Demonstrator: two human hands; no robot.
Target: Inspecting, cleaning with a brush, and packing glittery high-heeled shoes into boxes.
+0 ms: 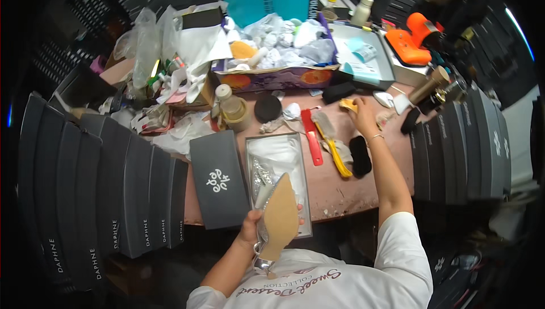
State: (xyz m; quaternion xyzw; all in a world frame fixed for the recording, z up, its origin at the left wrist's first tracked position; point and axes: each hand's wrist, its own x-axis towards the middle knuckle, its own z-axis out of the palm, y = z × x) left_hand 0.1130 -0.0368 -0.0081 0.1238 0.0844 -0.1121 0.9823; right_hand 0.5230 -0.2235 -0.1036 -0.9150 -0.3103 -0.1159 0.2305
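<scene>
Your left grip point(250, 227) grasped the shoe point(281, 212) by its sides, at the desk's point(336, 198) near edge, above the open box's point(304, 178) near end. Its sole faced you, its long axis running from heel on your side to toe at the far edge. Toward the desk's far right corner, your right grip point(363, 116) pinched a yellow piece point(347, 104); the shoe lay left and nearward of it.

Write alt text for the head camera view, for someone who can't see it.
A person's left-hand grip holds a shoe, tan sole toward the camera, by an open box at a cluttered pinkish workbench. The right-hand grip touches a small yellow item; dark boxes line both sides.
</scene>
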